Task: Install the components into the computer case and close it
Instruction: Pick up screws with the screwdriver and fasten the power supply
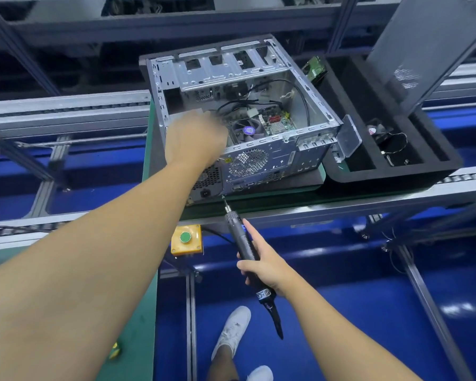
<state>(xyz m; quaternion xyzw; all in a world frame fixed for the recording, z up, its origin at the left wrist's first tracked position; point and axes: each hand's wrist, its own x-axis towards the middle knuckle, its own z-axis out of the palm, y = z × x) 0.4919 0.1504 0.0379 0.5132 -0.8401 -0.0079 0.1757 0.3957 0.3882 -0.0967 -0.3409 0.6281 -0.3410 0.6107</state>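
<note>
An open silver computer case (pixel 259 158) lies on its side on the green workbench, its motherboard, CPU fan (pixel 248 130) and cables exposed. My left hand (pixel 195 138) reaches into the case at its near left corner, over the power supply (pixel 206 185); its fingers are blurred and hidden behind the back of the hand. My right hand (pixel 267 266) grips a black electric screwdriver (pixel 243 243), index finger stretched along the barrel. The bit tip (pixel 223 198) points at the lower rear edge of the case.
A black foam tray (pixel 390 174) to the right holds a small fan with wires (pixel 379 130) and a green board (pixel 315 67). The dark side panel (pixel 423 50) leans up at the tray. A yellow box with a green button (pixel 186 239) hangs below the bench edge. My shoes show on the blue floor.
</note>
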